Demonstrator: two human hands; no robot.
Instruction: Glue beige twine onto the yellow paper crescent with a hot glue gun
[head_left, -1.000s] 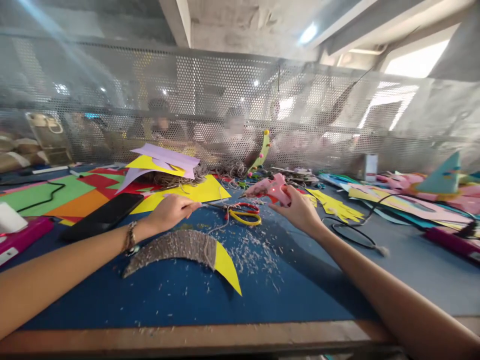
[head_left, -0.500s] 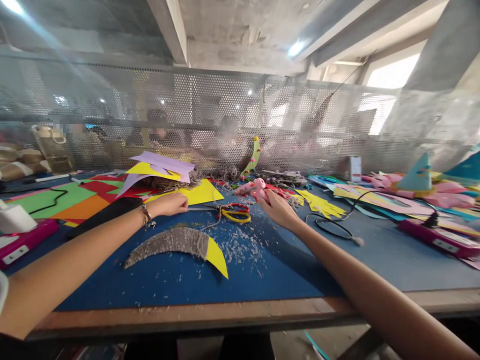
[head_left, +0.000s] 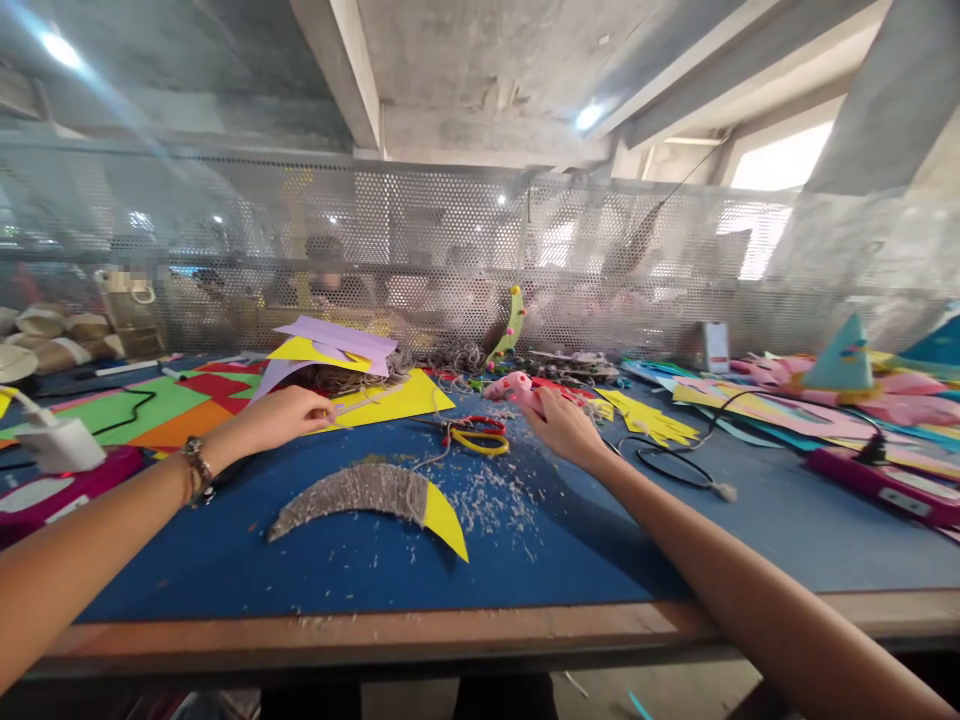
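My right hand [head_left: 564, 425] is closed around a pink hot glue gun [head_left: 511, 385] above the table, its nose pointing left. My left hand [head_left: 289, 418] is pinched on a thin pale stick [head_left: 360, 404] that reaches right over a yellow sheet [head_left: 409, 402]. In front of both hands lies a crescent [head_left: 356, 495] wrapped in grey yarn, its right tip [head_left: 446, 522] bare yellow card. Scissors [head_left: 484, 437] with red and yellow handles rest between the hands, and a loose yarn end runs from the crescent toward them.
Yarn scraps [head_left: 502, 500] litter the blue tabletop. Coloured sheets [head_left: 161, 400] lie at left, with a purple sheet [head_left: 341, 335] over yarn. Magenta power strips [head_left: 885, 485] sit at both sides. A black cable [head_left: 675, 475], party hats [head_left: 840, 360] and a perforated metal screen [head_left: 420, 230] are beyond.
My left hand has moved left and slightly toward me, and the thin pale stick now shows in its fingers. My right hand keeps the glue gun nearly in place. The view has tilted up slightly.
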